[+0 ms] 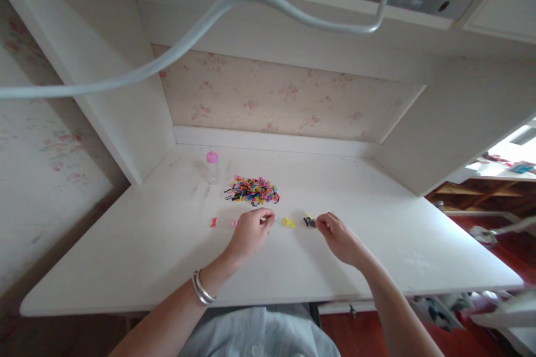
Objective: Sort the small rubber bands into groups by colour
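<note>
head: likely sorting colours
left hand [252, 231] pinches tiny pale bit [276, 217]; right hand [339, 237], fingertips together, beside thin black rubber bands [309, 222]; next likely needs gentle opening

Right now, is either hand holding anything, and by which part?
That cannot be told: the left hand is beside a tiny pale-blue piece, the right hand beside small, thin black bands; any hold is too small to see.
</note>
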The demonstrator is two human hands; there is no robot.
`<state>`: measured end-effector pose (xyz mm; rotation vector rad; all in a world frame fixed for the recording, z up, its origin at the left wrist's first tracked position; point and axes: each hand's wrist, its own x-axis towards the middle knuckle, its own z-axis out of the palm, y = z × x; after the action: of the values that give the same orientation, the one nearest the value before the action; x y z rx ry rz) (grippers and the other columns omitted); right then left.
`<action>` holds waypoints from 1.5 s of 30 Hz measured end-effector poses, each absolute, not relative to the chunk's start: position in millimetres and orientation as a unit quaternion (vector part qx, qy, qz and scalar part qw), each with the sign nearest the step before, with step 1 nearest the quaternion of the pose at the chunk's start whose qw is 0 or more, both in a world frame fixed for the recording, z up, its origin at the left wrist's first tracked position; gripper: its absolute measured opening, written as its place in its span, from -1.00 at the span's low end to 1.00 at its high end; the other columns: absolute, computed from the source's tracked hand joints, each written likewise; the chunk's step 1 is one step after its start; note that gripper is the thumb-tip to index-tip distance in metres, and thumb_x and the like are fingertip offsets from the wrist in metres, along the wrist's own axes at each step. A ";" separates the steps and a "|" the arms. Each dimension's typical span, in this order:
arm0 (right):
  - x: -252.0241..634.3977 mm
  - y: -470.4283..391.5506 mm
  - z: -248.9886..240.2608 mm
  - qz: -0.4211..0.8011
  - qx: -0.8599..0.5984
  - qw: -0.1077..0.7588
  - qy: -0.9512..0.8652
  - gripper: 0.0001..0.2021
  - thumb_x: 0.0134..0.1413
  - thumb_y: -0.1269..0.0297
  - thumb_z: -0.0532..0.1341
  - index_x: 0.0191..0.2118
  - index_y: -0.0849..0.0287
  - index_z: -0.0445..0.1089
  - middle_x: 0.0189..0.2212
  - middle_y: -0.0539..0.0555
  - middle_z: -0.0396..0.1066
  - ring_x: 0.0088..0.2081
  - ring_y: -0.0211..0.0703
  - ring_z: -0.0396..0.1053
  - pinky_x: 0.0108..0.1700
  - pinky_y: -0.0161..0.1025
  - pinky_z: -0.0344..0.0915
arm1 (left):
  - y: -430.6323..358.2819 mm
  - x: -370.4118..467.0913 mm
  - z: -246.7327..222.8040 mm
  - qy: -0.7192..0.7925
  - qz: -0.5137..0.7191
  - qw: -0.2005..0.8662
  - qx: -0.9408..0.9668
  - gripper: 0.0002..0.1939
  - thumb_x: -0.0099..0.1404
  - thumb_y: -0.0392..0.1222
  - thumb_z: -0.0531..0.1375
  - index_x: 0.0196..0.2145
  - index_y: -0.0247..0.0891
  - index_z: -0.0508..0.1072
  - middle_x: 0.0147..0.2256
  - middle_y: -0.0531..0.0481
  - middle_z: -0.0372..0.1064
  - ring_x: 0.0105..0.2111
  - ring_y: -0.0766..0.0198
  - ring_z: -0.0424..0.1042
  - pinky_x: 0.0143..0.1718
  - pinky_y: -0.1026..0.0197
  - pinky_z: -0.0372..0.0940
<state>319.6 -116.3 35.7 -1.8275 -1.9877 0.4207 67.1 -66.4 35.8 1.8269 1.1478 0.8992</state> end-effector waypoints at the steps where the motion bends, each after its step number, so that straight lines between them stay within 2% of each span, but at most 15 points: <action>1: 331.3 -115.5 32.1 0.137 -0.679 0.188 -0.696 -0.76 0.20 0.23 -0.07 -0.35 0.17 0.27 -0.34 0.10 0.30 -0.30 -0.19 0.29 -0.23 -0.28 0.15 | -64.9 62.2 35.9 0.463 0.344 0.360 0.733 -0.75 0.26 -0.07 0.07 -0.29 -0.20 0.50 -0.35 0.01 0.51 -0.43 0.31 0.46 -0.40 0.32 0.29; 4: 361.5 -113.1 19.9 0.115 -0.749 0.123 -0.641 -0.76 0.20 0.26 -0.06 -0.32 0.19 0.31 -0.28 0.14 0.34 -0.27 -0.17 0.32 -0.22 -0.28 0.14 | -59.6 50.4 35.6 0.499 0.313 0.272 0.761 -0.79 0.25 -0.11 0.09 -0.28 -0.17 0.51 -0.30 0.01 0.52 -0.32 0.26 0.47 -0.31 0.28 0.29; 8: 377.2 -109.4 8.7 0.111 -0.776 0.060 -0.618 -0.73 0.20 0.28 -0.07 -0.31 0.21 0.35 -0.26 0.18 0.35 -0.25 -0.14 0.33 -0.25 -0.28 0.13 | -53.5 46.3 35.4 0.502 0.251 0.230 0.795 -0.81 0.25 -0.13 0.11 -0.26 -0.14 0.51 -0.30 0.01 0.53 -0.30 0.24 0.47 -0.27 0.26 0.28; 13: 371.1 -103.7 10.5 0.117 -0.764 0.046 -0.633 -0.74 0.16 0.31 -0.03 -0.40 0.19 0.38 -0.34 0.13 0.37 -0.29 -0.18 0.33 -0.28 -0.31 0.10 | -47.3 52.0 36.6 0.444 0.180 0.210 0.852 -0.78 0.27 -0.14 0.09 -0.19 -0.08 0.50 -0.24 0.03 0.53 -0.24 0.23 0.47 -0.21 0.24 0.27; 17: 359.6 -98.3 24.1 0.091 -0.763 0.066 -0.637 -0.70 0.18 0.30 -0.06 -0.30 0.15 0.41 -0.26 0.12 0.38 -0.26 -0.19 0.33 -0.27 -0.32 0.09 | -40.5 55.1 36.9 0.425 0.134 0.200 0.872 -0.75 0.22 -0.19 0.13 -0.14 -0.04 0.48 -0.20 0.04 0.52 -0.19 0.20 0.46 -0.16 0.20 0.28; 20: 347.7 -90.0 34.1 0.081 -0.748 0.074 -0.654 -0.69 0.18 0.24 -0.04 -0.27 0.12 0.45 -0.26 0.10 0.41 -0.25 -0.20 0.34 -0.27 -0.33 0.09 | -36.6 56.4 36.7 0.419 0.136 0.202 0.875 -0.71 0.22 -0.20 0.12 -0.10 -0.04 0.46 -0.15 0.04 0.50 -0.15 0.18 0.45 -0.12 0.17 0.28; 25: 337.2 -64.4 34.7 0.116 -0.729 0.030 -0.674 -0.75 0.06 0.24 0.07 -0.34 0.12 0.50 -0.36 0.08 0.47 -0.30 -0.19 0.37 -0.32 -0.34 0.10 | -35.7 48.7 39.1 0.422 0.198 0.213 0.858 -0.69 0.27 -0.23 0.06 -0.06 -0.10 0.43 -0.06 0.05 0.44 -0.07 0.24 0.40 0.00 0.20 0.23; 30: 337.6 -46.6 28.7 0.134 -0.722 0.003 -0.679 -0.82 -0.05 0.30 0.15 -0.41 0.15 0.51 -0.44 0.10 0.48 -0.36 -0.17 0.38 -0.35 -0.34 0.11 | -46.2 29.1 43.6 0.438 0.229 0.197 0.847 -0.74 0.30 -0.23 0.03 -0.13 -0.12 0.46 -0.13 0.04 0.45 -0.14 0.26 0.41 -0.07 0.24 0.26; 33: 333.9 -45.5 28.1 0.136 -0.717 -0.002 -0.684 -0.82 -0.04 0.32 0.14 -0.45 0.20 0.50 -0.43 0.15 0.47 -0.36 -0.14 0.38 -0.37 -0.32 0.10 | -56.6 25.8 43.7 0.439 0.203 0.179 0.857 -0.75 0.33 -0.19 0.00 -0.20 -0.12 0.48 -0.19 0.04 0.44 -0.22 0.28 0.43 -0.16 0.25 0.28; 37: 329.3 -45.7 29.3 0.144 -0.715 0.010 -0.684 -0.77 0.00 0.34 0.09 -0.49 0.25 0.47 -0.48 0.15 0.46 -0.42 -0.19 0.36 -0.42 -0.33 0.07 | -65.7 39.2 39.6 0.421 0.152 0.157 0.881 -0.74 0.33 -0.16 0.00 -0.15 -0.09 0.45 -0.16 0.02 0.39 -0.20 0.26 0.41 -0.20 0.24 0.28; 40: 332.1 -43.5 30.3 0.145 -0.732 0.034 -0.665 -0.75 0.03 0.32 0.06 -0.47 0.26 0.46 -0.52 0.12 0.44 -0.45 -0.23 0.33 -0.44 -0.35 0.05 | -65.5 54.3 36.3 0.384 0.121 0.125 0.907 -0.76 0.30 -0.17 0.03 -0.14 -0.08 0.45 -0.13 -0.01 0.35 -0.15 0.20 0.36 -0.21 0.19 0.29; 45: 342.4 -44.3 29.1 0.158 -0.759 0.084 -0.626 -0.73 0.06 0.25 0.04 -0.38 0.24 0.46 -0.46 0.08 0.45 -0.40 -0.23 0.35 -0.42 -0.37 0.09 | -59.8 67.7 32.6 0.364 0.096 0.080 0.923 -0.76 0.31 -0.18 0.02 -0.22 -0.12 0.48 -0.16 -0.07 0.33 -0.14 0.14 0.30 -0.20 0.14 0.29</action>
<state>342.4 -44.3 29.1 -2.2654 -1.8680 0.4725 67.7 -59.8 32.6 2.7607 1.0895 0.2871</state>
